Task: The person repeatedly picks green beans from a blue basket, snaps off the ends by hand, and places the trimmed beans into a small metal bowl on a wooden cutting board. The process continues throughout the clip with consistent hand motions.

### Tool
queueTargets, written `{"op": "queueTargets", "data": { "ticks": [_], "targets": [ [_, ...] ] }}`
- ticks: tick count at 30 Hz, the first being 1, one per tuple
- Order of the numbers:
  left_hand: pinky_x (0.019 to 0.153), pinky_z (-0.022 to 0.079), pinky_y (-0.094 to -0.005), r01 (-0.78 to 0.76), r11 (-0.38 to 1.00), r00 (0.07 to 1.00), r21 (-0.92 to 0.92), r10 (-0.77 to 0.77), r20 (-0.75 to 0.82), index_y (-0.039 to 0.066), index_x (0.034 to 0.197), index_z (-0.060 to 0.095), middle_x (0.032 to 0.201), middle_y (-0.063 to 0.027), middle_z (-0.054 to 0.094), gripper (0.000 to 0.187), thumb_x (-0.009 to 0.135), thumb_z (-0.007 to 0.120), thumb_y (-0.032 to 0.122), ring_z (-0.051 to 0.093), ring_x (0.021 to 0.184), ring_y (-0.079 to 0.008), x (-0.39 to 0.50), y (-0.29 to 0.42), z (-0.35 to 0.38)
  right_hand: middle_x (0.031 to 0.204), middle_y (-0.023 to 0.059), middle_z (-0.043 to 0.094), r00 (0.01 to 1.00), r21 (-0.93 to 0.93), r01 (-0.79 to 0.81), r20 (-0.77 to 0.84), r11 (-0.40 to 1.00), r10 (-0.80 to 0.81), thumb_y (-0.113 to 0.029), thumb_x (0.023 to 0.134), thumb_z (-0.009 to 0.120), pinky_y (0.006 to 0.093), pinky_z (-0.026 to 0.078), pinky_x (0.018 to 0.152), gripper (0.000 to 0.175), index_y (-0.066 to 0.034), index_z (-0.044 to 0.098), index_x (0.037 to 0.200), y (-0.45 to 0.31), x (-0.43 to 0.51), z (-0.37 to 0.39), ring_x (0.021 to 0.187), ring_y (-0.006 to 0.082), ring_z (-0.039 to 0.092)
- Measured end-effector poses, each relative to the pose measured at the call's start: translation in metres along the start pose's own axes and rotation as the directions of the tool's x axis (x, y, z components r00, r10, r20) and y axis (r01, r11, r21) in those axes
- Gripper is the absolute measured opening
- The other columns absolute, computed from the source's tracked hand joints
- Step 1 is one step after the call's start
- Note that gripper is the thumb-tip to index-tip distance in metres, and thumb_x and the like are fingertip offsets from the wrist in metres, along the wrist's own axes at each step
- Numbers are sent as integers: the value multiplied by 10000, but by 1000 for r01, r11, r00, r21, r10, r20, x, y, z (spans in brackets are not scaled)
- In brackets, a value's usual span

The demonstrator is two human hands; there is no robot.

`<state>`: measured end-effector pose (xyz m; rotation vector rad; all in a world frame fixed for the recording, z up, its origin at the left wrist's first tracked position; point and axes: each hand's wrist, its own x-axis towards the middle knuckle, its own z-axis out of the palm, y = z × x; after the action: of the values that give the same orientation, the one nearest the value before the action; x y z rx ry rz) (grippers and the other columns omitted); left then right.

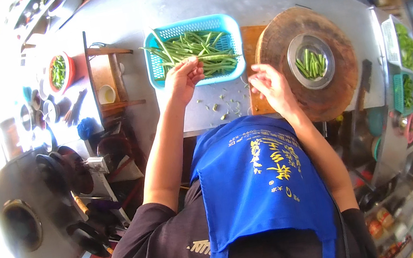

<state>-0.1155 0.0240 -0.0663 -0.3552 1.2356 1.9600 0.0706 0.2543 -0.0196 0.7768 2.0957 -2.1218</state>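
Observation:
Pinched between the thumb and fingers of my left hand [184,78] is a long green bean [214,57], held level over the near side of a turquoise plastic basket [229,19]. Many more whole green beans [185,45] lie heaped in that basket. My right hand [271,86] hovers above a wooden board [262,102], fingers apart and slightly curled, with nothing seen in them. Just right of it, a metal bowl [330,53] rests on a thick round wooden chopping block [345,92]. Short cut bean pieces [311,64] lie inside the bowl.
Bean ends and scraps [223,109] are scattered on the metal table [197,122] before me. A cleaver [362,85] lies right of the block. At left, a red basket [70,72] of green vegetables stands on another table. Baskets of greens [399,45] stand at far right.

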Motion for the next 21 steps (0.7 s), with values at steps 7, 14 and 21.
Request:
{"op": "queueTargets", "data": {
  "ticks": [7, 14, 21],
  "targets": [
    [730, 623, -306, 24, 999, 992, -47, -18, 123, 28, 1070, 709, 957, -87, 740, 105, 986, 735, 85, 718, 805, -154, -55, -16, -8, 1008, 83, 743, 995, 262, 49, 67, 964, -69, -116, 1040, 686, 225, 526, 649, 234, 9, 667, 1238, -18, 3, 21, 801, 109, 691],
    [768, 572, -380, -636, 187, 734, 748, 445, 513, 32, 1078, 783, 1040, -135, 757, 221, 878, 805, 124, 728, 873, -298, -75, -13, 5, 984, 75, 779, 990, -104, 132, 58, 986, -126, -59, 1038, 675, 225, 544, 683, 158, 25, 717, 1165, -35, -17, 36, 819, 93, 719],
    [796, 566, -304, -384, 658, 914, 647, 174, 366, -13, 1161, 761, 983, -77, 751, 230, 964, 771, 106, 685, 882, -145, -79, -20, 21, 973, 79, 780, 988, -236, 154, 29, 960, -152, -64, 1026, 693, 258, 559, 699, 186, 11, 727, 1193, -43, -22, 44, 814, 110, 727]
  ]
}}
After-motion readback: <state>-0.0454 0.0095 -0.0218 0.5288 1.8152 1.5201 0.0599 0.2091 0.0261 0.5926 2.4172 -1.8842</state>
